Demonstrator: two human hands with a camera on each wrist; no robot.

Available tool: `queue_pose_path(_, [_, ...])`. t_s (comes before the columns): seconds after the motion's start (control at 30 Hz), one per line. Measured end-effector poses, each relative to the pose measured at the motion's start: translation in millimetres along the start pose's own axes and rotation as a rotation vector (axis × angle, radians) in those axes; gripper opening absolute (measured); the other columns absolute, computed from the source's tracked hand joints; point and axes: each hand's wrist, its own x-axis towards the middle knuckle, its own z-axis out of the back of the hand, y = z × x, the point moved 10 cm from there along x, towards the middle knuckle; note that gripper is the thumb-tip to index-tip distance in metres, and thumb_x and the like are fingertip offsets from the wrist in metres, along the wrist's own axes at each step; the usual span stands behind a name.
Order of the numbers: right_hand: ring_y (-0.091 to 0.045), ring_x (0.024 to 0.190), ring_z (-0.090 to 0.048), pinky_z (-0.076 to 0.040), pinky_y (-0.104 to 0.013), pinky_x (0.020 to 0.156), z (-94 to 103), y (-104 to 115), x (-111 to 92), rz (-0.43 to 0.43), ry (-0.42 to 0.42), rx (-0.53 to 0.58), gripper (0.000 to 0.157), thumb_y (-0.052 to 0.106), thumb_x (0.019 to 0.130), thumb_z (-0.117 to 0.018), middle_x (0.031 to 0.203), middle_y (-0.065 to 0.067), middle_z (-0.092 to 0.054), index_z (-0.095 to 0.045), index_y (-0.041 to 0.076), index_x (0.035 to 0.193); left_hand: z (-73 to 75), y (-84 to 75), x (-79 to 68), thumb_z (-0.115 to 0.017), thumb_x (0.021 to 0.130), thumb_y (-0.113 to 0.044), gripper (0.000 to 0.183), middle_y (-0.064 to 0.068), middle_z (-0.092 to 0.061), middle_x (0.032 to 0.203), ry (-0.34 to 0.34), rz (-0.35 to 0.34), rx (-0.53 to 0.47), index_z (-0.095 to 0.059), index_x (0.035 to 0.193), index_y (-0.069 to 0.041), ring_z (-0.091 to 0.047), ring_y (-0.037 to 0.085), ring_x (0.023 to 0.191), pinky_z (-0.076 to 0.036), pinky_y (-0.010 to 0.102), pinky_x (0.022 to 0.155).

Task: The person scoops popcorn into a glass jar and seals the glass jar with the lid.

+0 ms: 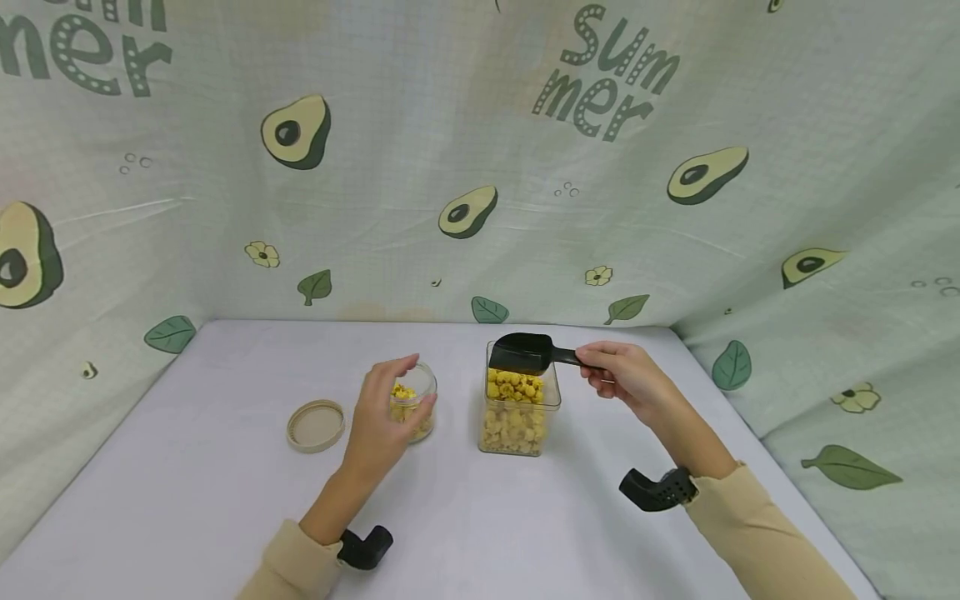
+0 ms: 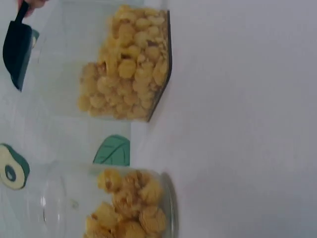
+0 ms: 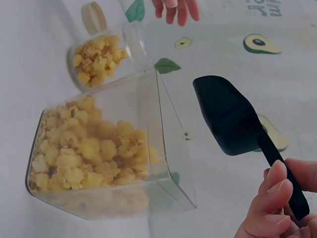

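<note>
Scoop point(image 3: 225, 114) shows plain black — slim-handled; popcorn point(image 3: 89, 153), knobbly yellow.

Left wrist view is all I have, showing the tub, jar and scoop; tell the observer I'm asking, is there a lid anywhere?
Observer: Yes, the head view shows a lid lying flat on the table, left of the jar.
Operator: I can't see the left hand. Is it touching the jar?
Observer: It seems not; the right wrist view shows a gap between the left hand and the jar.
</note>
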Motion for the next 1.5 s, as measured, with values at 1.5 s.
queue_pose_path(1.5, [-0.007,0.056,-0.044,-0.037,-0.021,0.053,12.5,32.6,11.2,0.046,-0.097,-0.498,0.028,0.023,0.091,-0.058,0.066,0.006,-0.056,-0.059,-0.003,0.104,-106.2,11.6,-11.2,-0.065,0.087,-0.029,0.048,0.004,-0.054,0.123,0.206,0.313,-0.270,-0.051,0.129,-0.009,-0.059,0.018,0.104,-0.055,0.026,0.080])
